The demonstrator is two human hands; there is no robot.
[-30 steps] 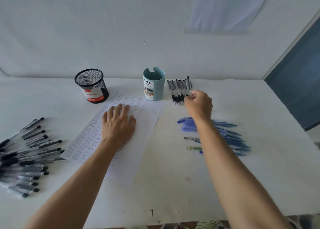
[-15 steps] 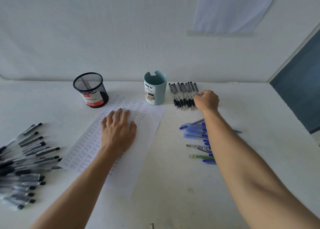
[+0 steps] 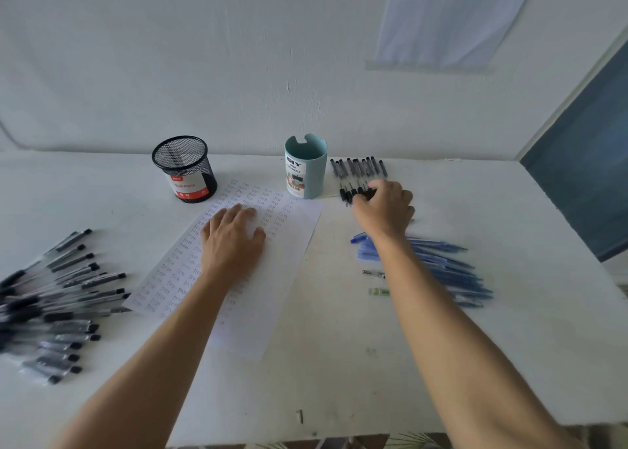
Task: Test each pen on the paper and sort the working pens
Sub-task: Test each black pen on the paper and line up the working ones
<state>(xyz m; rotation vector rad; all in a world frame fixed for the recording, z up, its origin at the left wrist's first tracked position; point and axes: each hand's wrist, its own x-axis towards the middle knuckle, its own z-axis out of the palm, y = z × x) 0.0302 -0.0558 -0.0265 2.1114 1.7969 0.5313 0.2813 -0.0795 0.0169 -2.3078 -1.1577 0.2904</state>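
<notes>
A white sheet of paper (image 3: pixel 282 278) covered with small handwritten test marks lies slanted in the middle of the table. My left hand (image 3: pixel 234 241) rests flat on it, fingers straight. A neat row of black pens (image 3: pixel 356 168) lies at the back, right of the teal cup (image 3: pixel 306 166). My right hand (image 3: pixel 385 210) reaches over the near ends of that row, fingertips bent down onto the pens; I see no pen lifted in it. A big loose pile of black pens (image 3: pixel 51 306) lies at the far left.
A black mesh pen cup (image 3: pixel 185 168) stands at the back left of the paper. A fan of blue pens (image 3: pixel 452 272) lies under and right of my right forearm, with a small green piece (image 3: pixel 379 291) and a thin metal refill (image 3: pixel 372 273) beside it. The wall is close behind.
My right hand went from the row's near end to its right end, then back left over the pens' near ends. My left hand stayed flat on the paper.
</notes>
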